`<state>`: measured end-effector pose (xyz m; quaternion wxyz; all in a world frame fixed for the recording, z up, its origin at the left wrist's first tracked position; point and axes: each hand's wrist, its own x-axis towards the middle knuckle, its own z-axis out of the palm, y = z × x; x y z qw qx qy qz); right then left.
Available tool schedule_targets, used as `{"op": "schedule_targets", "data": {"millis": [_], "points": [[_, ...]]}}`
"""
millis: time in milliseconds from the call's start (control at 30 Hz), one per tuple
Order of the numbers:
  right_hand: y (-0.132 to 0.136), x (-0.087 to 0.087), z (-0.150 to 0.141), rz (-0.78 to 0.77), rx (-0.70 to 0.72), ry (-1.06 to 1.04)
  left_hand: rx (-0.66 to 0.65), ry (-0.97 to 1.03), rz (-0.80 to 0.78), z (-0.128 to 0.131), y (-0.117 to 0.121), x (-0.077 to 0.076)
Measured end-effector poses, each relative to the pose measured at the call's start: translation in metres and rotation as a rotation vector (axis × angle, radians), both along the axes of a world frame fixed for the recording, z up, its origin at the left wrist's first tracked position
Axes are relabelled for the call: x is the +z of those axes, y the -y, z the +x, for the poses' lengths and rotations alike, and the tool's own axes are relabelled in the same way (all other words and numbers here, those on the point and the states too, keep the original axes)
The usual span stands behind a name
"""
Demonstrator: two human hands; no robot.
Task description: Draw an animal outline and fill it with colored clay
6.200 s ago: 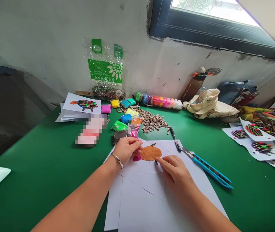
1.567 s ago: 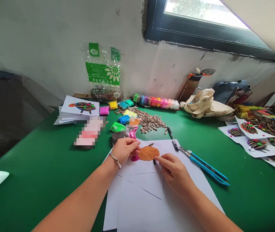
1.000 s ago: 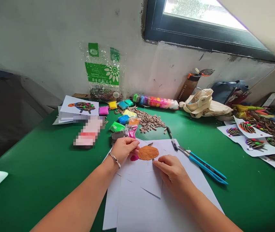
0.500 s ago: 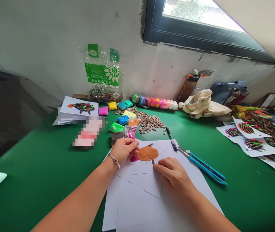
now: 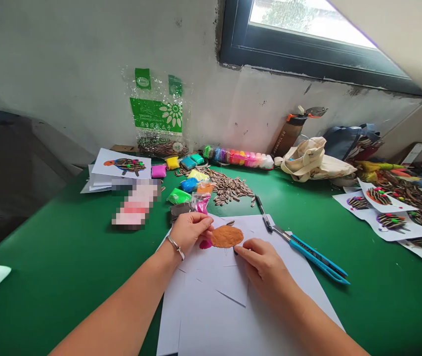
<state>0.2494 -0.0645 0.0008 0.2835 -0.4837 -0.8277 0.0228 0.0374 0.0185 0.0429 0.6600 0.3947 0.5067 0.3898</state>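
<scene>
A flat brown clay oval [image 5: 227,236] lies on white paper sheets [image 5: 218,301] on the green table [image 5: 66,257]. A small pink clay piece [image 5: 205,244] sits at its left edge. My left hand [image 5: 191,230], with a bracelet on the wrist, rests curled on the paper with its fingertips pressed at the oval's left rim. My right hand [image 5: 265,264] pinches a small dark sunflower seed [image 5: 235,251] at the oval's lower right edge. One loose seed [image 5: 230,222] lies just beyond the oval.
Blue scissors [image 5: 313,254] and a black pen [image 5: 261,211] lie right of the paper. A heap of sunflower seeds [image 5: 229,187], clay packets [image 5: 182,195], a seed bag [image 5: 157,116], a finished picture [image 5: 124,163], a cloth bag [image 5: 316,160] and more seed pictures [image 5: 389,210] ring the work area.
My right hand has shifted a little along the oval's lower right edge with the seed. My left hand stays put on the oval's left rim.
</scene>
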Motion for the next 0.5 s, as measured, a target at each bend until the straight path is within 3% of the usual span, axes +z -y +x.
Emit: {"op": "schedule_targets", "data": {"millis": [500], "points": [[-0.0019, -0.0031, -0.0007, -0.029, -0.028, -0.015, 0.005, 0.007, -0.021, 0.0001, 0.0001, 0.0012]]}}
